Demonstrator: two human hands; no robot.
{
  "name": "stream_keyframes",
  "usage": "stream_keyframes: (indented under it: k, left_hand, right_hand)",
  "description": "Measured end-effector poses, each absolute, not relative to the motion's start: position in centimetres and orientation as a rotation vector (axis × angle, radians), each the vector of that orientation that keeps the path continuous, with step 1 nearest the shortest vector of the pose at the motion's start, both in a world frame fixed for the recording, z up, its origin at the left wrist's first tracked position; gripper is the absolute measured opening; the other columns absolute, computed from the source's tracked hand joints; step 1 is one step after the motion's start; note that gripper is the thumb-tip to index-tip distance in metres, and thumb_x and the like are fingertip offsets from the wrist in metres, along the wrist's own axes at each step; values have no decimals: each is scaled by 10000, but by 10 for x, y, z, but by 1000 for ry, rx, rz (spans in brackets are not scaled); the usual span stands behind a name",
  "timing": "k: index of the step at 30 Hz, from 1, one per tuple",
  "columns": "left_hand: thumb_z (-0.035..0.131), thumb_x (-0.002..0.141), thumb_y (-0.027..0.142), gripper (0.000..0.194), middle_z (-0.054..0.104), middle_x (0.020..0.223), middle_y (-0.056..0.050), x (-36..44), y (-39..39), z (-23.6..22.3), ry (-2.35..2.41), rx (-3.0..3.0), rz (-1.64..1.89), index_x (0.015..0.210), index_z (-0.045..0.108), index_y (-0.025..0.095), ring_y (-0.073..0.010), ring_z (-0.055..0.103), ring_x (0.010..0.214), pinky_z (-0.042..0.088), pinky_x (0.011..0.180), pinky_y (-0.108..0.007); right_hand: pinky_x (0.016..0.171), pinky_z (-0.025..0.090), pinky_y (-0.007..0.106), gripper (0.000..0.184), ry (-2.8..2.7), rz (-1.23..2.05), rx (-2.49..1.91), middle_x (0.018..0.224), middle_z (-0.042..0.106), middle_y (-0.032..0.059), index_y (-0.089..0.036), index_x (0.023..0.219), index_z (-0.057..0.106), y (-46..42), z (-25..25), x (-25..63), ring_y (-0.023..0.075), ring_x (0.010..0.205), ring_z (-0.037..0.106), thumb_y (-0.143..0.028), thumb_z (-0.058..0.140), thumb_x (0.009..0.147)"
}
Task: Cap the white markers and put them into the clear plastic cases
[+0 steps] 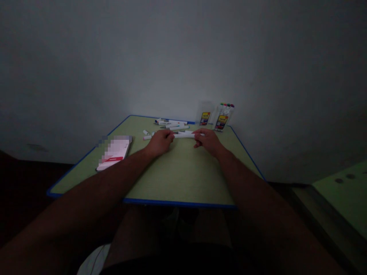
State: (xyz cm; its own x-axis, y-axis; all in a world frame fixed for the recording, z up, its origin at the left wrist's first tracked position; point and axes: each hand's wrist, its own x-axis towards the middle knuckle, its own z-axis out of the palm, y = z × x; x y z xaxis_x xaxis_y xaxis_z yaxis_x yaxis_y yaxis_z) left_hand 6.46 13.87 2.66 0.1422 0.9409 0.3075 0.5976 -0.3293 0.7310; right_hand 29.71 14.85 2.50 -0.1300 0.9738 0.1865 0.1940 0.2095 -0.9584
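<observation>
A white marker (184, 135) lies level between my two hands, a little above the table (183, 172). Its left end is pinched by my left hand (162, 141), and its right end sits in the fingers of my right hand (208, 140). Behind my hands several white markers (174, 125) lie in a loose pile, some with their caps off. A loose white cap (146, 132) and a marker with a pink end (147, 138) are just left of my left hand. Another marker is partly hidden behind the held one.
At the back right stand a clear plastic case (204, 116) with a yellow label and a second case (223, 117) holding several markers with coloured ends. A phone (116, 152) with a lit screen lies on the left. The table has a blue edge and meets a grey wall (172, 57).
</observation>
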Motion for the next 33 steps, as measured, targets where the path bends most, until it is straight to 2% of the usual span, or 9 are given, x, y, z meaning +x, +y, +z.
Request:
stream_keyframes:
  k: [10,22,25,29,33]
  left_hand:
    - [556,814,254,181,575,609,-1,68,135,32,1464,1875,1097,747,705,177,-168,480,596,357,587,-295]
    - [541,824,246,175,583,628,-2,70,136,34,1491,1925,1073,745,680,173,-173,514,640,384,649,-308]
    - [534,836,285,198,577,627,-3,67,140,30,1468,1941,1023,763,682,174,-176,513,636,383,634,-307]
    - [594,828,400,269,604,671,-16,64,143,28,1443,1930,1024,852,720,163,-179,520,646,387,631,-312]
    - [618,818,383,243,599,662,-12,61,140,32,1508,1888,1025,831,719,162,-171,507,633,383,639,-317]
  right_hand:
    - [504,616,266,87,-1489,1037,-1148,502,515,-71,-158,832,668,144,32,290,70,421,487,-234,700,804]
    - [526,614,267,93,-1584,938,-1172,495,504,-68,-153,848,671,141,34,292,79,419,516,-245,679,835]
    - [513,594,241,116,-1665,899,-1195,494,532,-65,-145,906,690,142,34,296,85,422,548,-240,659,847]
    - [491,570,224,155,-1630,847,-1202,610,635,-36,-145,936,688,142,34,299,84,444,586,-233,703,810]
    - [442,494,190,198,-1581,774,-1277,657,685,-4,-143,902,683,143,35,301,97,451,620,-237,777,756]
